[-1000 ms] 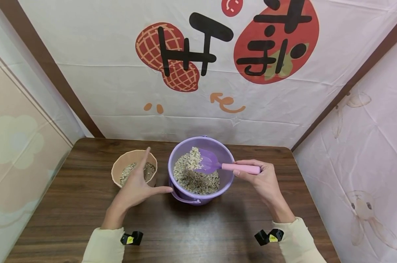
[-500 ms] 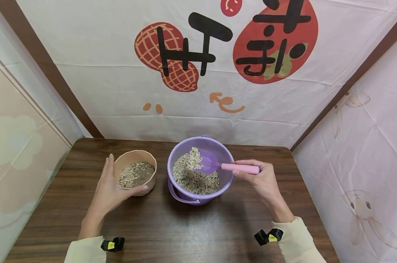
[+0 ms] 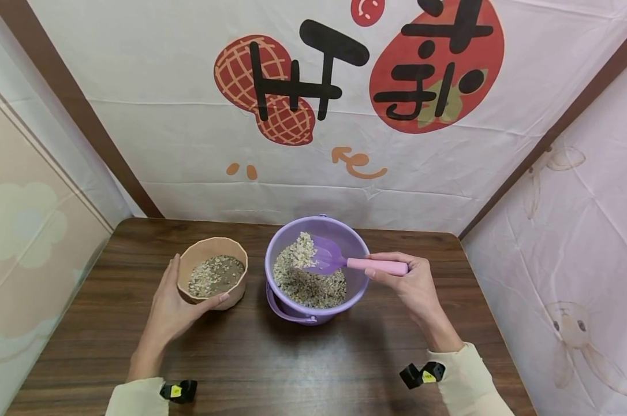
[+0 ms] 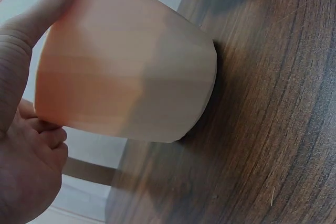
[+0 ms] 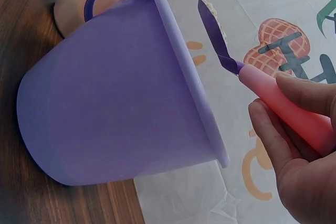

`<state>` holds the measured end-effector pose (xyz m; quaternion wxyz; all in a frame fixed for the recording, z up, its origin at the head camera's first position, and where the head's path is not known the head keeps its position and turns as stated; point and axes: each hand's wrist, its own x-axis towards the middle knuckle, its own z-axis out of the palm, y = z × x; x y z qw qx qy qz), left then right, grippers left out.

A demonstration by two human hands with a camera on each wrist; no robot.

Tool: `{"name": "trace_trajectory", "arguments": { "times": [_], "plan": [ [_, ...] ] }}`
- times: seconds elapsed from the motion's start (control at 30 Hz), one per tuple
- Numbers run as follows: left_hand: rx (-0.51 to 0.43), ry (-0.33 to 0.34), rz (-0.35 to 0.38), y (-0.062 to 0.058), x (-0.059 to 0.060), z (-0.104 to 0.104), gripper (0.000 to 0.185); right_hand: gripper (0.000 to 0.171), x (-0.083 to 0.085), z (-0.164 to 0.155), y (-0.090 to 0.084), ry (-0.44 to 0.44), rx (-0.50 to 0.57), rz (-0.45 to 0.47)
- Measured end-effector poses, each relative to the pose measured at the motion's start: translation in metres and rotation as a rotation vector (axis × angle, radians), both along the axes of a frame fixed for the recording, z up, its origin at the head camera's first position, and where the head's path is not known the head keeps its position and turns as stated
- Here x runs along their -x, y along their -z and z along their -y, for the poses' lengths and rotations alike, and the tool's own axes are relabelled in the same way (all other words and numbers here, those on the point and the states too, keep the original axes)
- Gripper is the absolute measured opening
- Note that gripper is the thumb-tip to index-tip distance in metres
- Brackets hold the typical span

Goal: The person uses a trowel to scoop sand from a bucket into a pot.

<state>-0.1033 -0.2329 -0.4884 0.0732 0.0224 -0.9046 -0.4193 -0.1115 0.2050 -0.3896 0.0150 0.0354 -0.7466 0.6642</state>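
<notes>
My left hand (image 3: 170, 306) grips a peach faceted flowerpot (image 4: 126, 61), thumb on the near rim and fingers on the left side. Brown and pale grains lie in the pot, which stands on the table. In my right hand (image 3: 409, 286) is the pink handle of a small purple shovel (image 3: 328, 254). Its blade, heaped with pale grains (image 3: 303, 249), is above a purple bucket (image 5: 115, 93). Speckled grains (image 3: 313, 289) partly fill the bucket, with the blade hiding some. From the right wrist view, the blade is higher than the bucket's rim.
The brown wooden table (image 3: 313, 370) carries the pot on the left and the bucket at its right, a narrow gap between them. The bucket's handle (image 3: 287, 315) hangs down in front. A printed white cloth (image 3: 189, 144) rises behind the table's back edge.
My left hand has moved left from between the pot and bucket and now grips the pot's left side. The right hand and loaded shovel have shifted slightly left over the bucket.
</notes>
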Motion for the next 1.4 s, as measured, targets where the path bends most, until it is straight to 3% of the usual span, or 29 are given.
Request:
{"name": "trace_trajectory", "arguments": {
  "times": [0.37, 0.8, 1.03, 1.4],
  "plan": [
    [-0.016, -0.014, 0.023, 0.0, 0.001, -0.001, 0.134, 0.033, 0.008, 0.034, -0.007, -0.057, 0.03, 0.007],
    [-0.035, -0.022, 0.048, 0.0, 0.001, -0.002, 0.134, 0.026, 0.026, 0.096, -0.012, -0.115, -0.086, 0.009],
    [-0.036, -0.03, 0.052, -0.001, 0.001, -0.001, 0.135, 0.026, 0.037, 0.121, -0.01, -0.172, -0.093, -0.002],
    [-0.036, -0.03, 0.055, -0.001, 0.001, -0.001, 0.136, 0.018, 0.051, 0.153, -0.01, -0.222, -0.303, -0.066]
  ]
}}
